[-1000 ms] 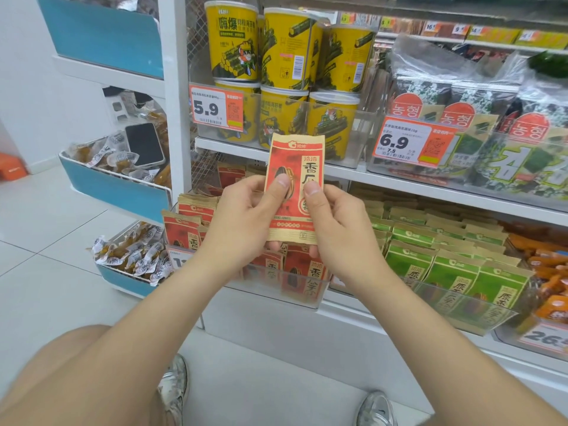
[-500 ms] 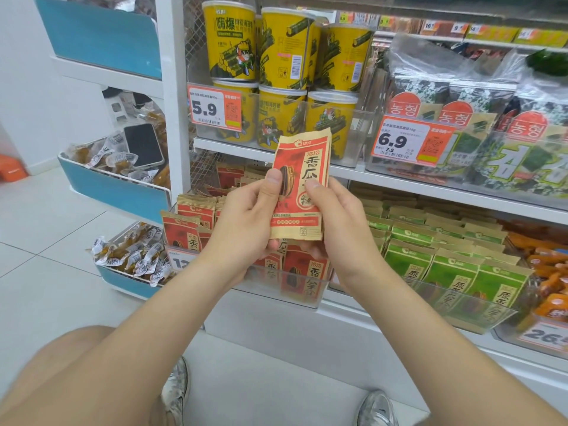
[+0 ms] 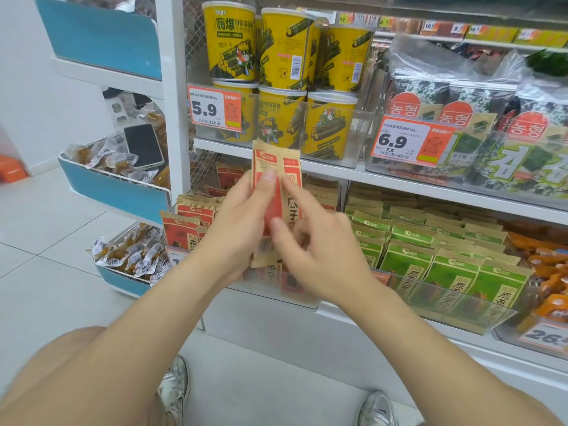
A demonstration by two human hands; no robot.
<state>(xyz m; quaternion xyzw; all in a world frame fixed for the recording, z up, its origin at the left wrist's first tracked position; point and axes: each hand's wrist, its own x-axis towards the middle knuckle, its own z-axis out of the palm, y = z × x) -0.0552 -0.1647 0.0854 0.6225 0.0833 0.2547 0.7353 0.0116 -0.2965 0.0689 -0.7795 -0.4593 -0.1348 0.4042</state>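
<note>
The left hand (image 3: 242, 222) pinches a red seed packet (image 3: 276, 167), thumb pressed on its face and fingers behind. It holds the packet upright in front of the shelf edge. The right hand (image 3: 319, 250) lies across the packet's lower half with fingers loosely spread. It is blurred, so I cannot tell whether it grips.

Directly behind and below sits the clear bin of matching red packets (image 3: 190, 216), with green packets (image 3: 445, 265) to the right. Yellow tubs (image 3: 285, 50) and a 5.9 price tag (image 3: 215, 107) stand on the shelf above. A phone (image 3: 143, 146) lies in the blue side basket (image 3: 116, 192).

Half a second ago both thumbs clamped the packet face-on. Now it is turned partly edgewise and the right thumb has come off.
</note>
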